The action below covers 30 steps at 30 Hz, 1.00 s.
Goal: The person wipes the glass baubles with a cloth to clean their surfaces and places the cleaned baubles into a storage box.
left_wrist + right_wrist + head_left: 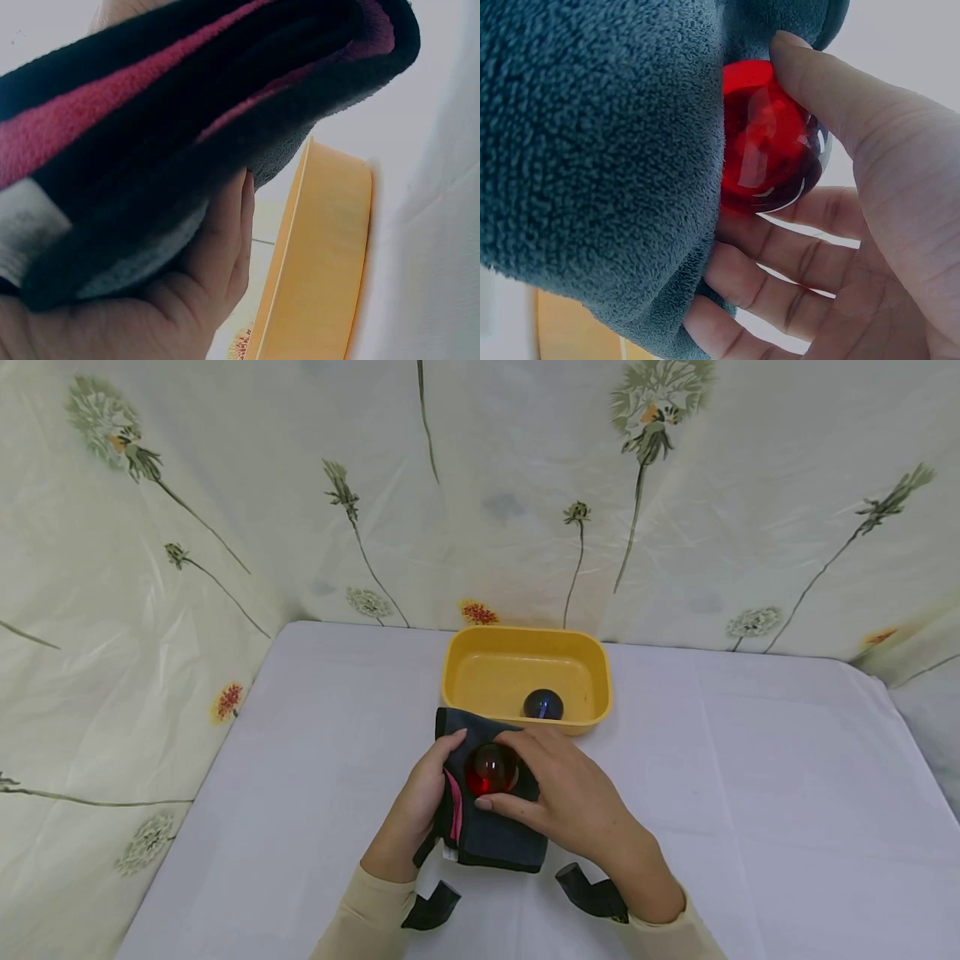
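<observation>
A folded dark blue-grey cloth (pixel 498 831) with black edging and pink inner layers lies across my left hand (pixel 426 793). That hand grips it from the side and below, its thumb on top; a white label shows on the cloth (pixel 150 150) in the left wrist view. Against the cloth sits a clear red ball (pixel 491 768). My right hand (pixel 573 789) pinches the ball between thumb and fingers. In the right wrist view the red ball (pixel 765 142) presses on the towelling, which hides part of it.
Just beyond the hands stands a yellow rectangular tub (pixel 517 672) with a dark blue ball (pixel 543 703) inside. Black curved pieces (pixel 435 906) show at both wrists. A white cloth covers the table (pixel 780 777); a flowered sheet (pixel 510 502) hangs behind.
</observation>
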Tool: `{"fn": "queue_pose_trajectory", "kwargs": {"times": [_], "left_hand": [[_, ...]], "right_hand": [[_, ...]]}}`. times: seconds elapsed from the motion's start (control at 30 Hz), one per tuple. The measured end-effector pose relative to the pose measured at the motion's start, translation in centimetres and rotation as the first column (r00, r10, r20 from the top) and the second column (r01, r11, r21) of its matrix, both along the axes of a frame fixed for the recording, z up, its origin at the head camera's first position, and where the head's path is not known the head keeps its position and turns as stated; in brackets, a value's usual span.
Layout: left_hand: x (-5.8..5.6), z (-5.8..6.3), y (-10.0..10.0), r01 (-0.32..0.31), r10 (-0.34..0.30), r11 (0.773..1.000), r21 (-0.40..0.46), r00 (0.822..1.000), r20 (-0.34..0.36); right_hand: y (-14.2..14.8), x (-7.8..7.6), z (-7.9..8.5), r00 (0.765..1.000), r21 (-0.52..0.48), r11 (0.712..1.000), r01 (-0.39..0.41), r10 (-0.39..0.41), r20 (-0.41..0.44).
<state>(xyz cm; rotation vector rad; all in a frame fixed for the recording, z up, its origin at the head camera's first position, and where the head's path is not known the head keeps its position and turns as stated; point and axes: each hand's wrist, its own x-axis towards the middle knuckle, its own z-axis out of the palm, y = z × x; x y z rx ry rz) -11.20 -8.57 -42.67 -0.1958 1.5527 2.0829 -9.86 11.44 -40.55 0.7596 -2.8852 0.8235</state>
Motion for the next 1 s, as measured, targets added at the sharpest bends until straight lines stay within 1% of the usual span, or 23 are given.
{"fn": "queue_pose_trajectory", "kwargs": {"times": [0.33,0.5,0.6,0.67,0.8,0.9,1.0], "left_hand": [[-0.08,0.01,0.06,-0.002,0.002,1.0,-0.012,1.0,0.007],[-0.01,0.12,0.08,-0.016,0.017,1.0,-0.023,1.0,0.006],[-0.06,0.14,0.02,-0.017,0.017,1.0,-0.003,1.0,0.009],[-0.11,0.12,-0.01,-0.017,0.017,1.0,0.019,1.0,0.011],[-0.09,0.11,-0.09,-0.01,0.01,0.999,0.052,1.0,0.01],[-0.05,0.12,-0.16,0.0,0.0,0.999,0.053,1.0,0.009],[0.0,0.16,-0.2,0.015,-0.015,0.999,0.037,1.0,0.012]], "right_hand": [[0.07,-0.03,0.06,1.0,-0.006,1.0,-0.007,0.007,-0.015],[0.02,0.02,0.03,0.999,-0.005,1.0,-0.011,0.011,0.04],[-0.02,0.0,-0.03,0.998,-0.004,1.0,-0.022,0.022,0.054],[-0.04,-0.03,-0.07,0.999,-0.009,1.0,-0.03,0.03,0.043],[-0.02,-0.04,-0.11,0.999,-0.025,0.999,-0.04,0.04,-0.012],[0.02,-0.02,-0.04,0.999,-0.034,0.999,-0.037,0.036,-0.037],[0.05,0.03,0.05,0.999,-0.021,0.999,-0.026,0.025,-0.038]]}}
